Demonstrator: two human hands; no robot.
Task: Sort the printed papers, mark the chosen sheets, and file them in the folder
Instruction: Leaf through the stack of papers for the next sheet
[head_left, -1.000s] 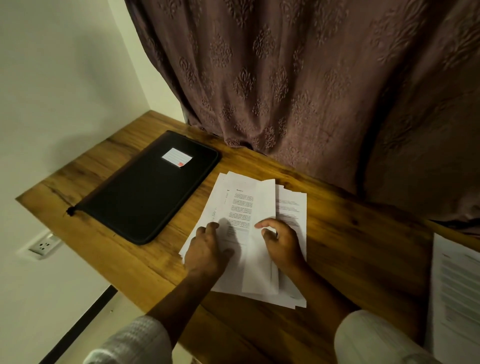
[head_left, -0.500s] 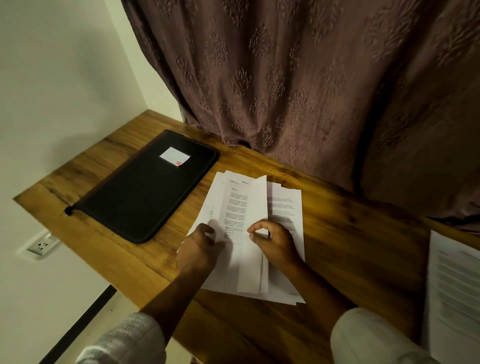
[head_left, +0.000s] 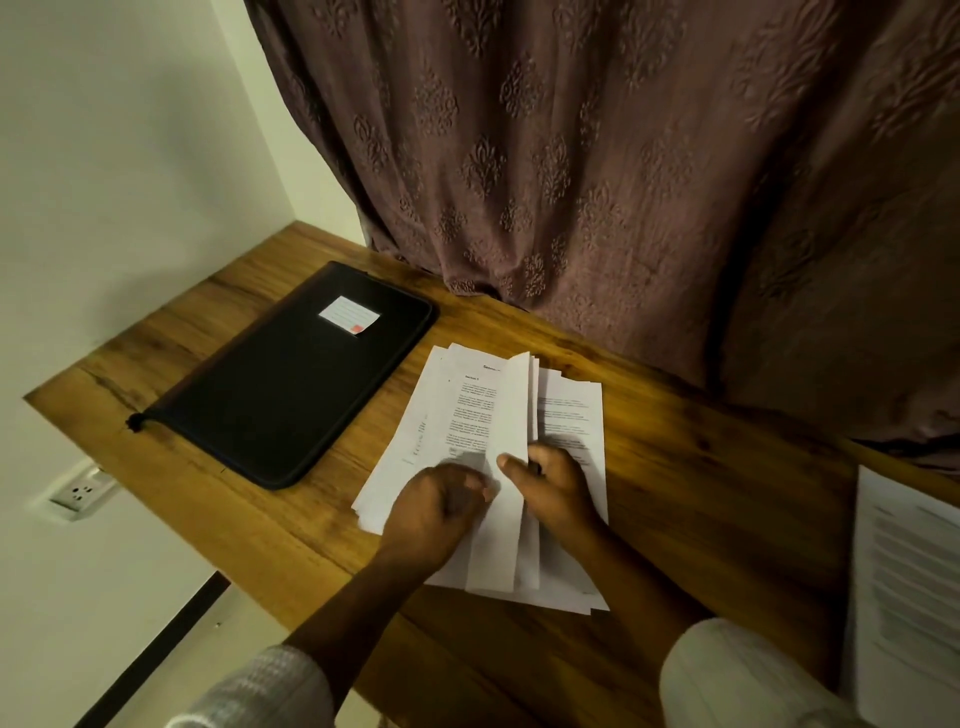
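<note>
1. Wooden table (head_left: 727, 499) carried a closed black folder (head_left: 291, 384), lying flat. The pile of papers (head_left: 569, 410) lay just right of the folder, near it but not touching.
2. On the pile's side away from the folder, the right hand (head_left: 558, 491) gripped several lifted sheets (head_left: 511, 415). Its thumb was pressed on their front and its fingers were tucked behind, so the sheets stood on edge.
3. Between those sheets and the folder, the left hand (head_left: 434, 514) rested knuckles-up on the pile with its fingers curled. Whether it pinched a page could not be told.
4. Both forearms reached in from the table's near edge.
5. Well away from the folder, past the right hand, lay a second stack (head_left: 909, 597) of printed pages.
</note>
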